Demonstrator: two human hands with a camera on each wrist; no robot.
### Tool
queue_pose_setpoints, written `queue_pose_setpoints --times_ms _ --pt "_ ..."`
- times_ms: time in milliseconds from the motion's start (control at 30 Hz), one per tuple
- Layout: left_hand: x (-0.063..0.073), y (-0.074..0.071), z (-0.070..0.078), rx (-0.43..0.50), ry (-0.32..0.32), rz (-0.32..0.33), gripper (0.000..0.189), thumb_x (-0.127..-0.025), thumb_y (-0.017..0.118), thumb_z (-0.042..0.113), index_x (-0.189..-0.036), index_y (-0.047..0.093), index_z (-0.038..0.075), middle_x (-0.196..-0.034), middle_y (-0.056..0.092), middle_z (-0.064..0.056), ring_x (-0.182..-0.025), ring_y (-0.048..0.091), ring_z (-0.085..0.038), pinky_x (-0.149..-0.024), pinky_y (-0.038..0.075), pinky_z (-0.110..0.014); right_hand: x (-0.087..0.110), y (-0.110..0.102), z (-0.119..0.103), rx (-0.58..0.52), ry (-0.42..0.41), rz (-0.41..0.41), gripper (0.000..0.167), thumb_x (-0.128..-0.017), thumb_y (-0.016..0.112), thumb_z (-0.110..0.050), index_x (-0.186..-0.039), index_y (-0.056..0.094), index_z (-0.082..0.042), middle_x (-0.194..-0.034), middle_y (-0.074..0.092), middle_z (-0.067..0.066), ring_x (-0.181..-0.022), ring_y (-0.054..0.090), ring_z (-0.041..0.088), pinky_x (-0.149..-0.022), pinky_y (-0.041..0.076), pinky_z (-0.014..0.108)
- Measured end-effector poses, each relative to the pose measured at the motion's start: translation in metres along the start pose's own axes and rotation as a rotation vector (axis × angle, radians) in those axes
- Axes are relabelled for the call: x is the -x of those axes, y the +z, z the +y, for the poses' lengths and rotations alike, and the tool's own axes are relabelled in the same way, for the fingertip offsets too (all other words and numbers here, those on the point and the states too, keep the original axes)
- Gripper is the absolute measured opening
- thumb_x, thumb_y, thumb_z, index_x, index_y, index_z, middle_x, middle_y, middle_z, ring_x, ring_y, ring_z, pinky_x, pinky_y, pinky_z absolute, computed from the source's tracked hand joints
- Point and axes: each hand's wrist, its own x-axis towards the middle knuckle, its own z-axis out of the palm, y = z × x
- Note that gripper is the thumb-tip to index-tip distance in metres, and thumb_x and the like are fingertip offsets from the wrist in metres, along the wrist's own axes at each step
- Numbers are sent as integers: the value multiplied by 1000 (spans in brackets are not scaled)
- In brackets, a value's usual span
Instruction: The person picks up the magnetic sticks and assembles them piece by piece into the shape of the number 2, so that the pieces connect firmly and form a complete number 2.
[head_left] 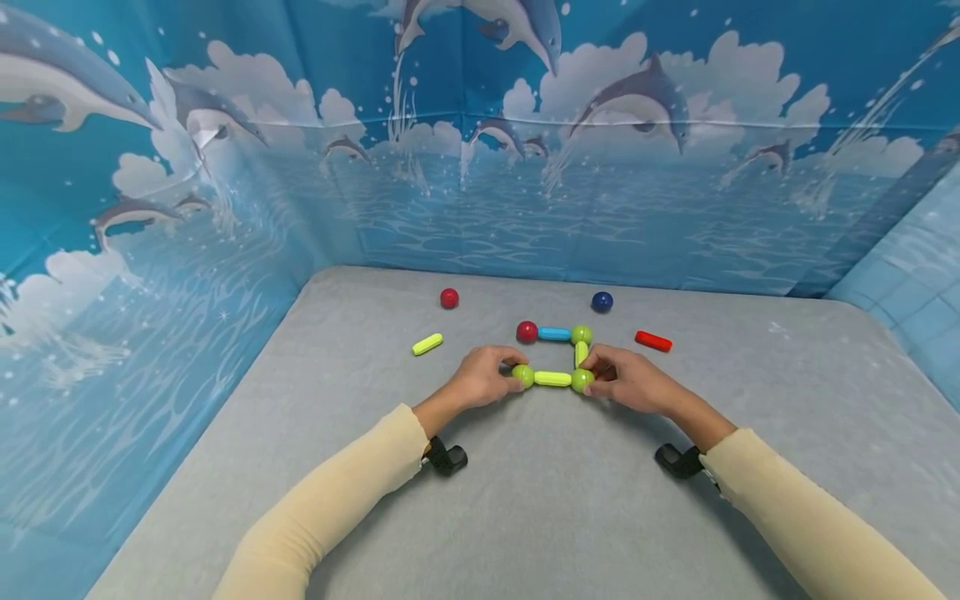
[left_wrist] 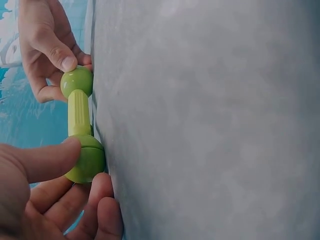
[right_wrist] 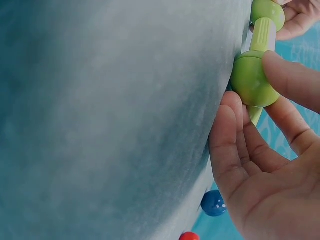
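While your left hand (head_left: 483, 377) pinches the left green ball (head_left: 523, 376) between thumb and fingers, your right hand (head_left: 633, 379) pinches the corner green ball (head_left: 582, 381). The chain (head_left: 546, 379) lies on the grey tabletop (head_left: 525, 508), between your hands and extending beyond them: a near yellow-green rod (head_left: 557, 379) joins the two held balls, a side rod (head_left: 581, 354) runs to the far green ball (head_left: 581, 335), and a blue rod (head_left: 555, 334) links that to a red ball (head_left: 527, 332). Expect light, rigid parts, probably plastic and not fragile under ordinary finger pressure. The glossy balls may slip or roll in a loose pinch; the ribbed rods should offer surer purchase. Take hold of each ball across its middle, thumb opposing fingers. Treat the joints as weak points: their holding strength cannot be seen. Support both sides if lifting, since the chain could pivot or part at a ball.
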Motion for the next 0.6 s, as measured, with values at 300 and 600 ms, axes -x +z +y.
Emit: queue_pose_setpoints --times_ms 300,600 --pt "5 -35 -10 2 -23 26 47 -94 68 18 -140 56 14 -141 60 -5 -118 63 -26 -86 55 -37 2 -3 1 -4 -4 -6 19 -91 69 -10 -108 59 -8 -105 65 12 -91 57 20 -67 51 28" --pt "5 -110 -42 -191 -60 165 31 -98 58 12 -129 65 10 -130 66 -9 -111 64 -28 -88 55 -41 0 -1 -1 -14 -1 -17 20 -91 69 -10 -108 60 -8 -107 65 13 -93 57 21 -69 51 30"
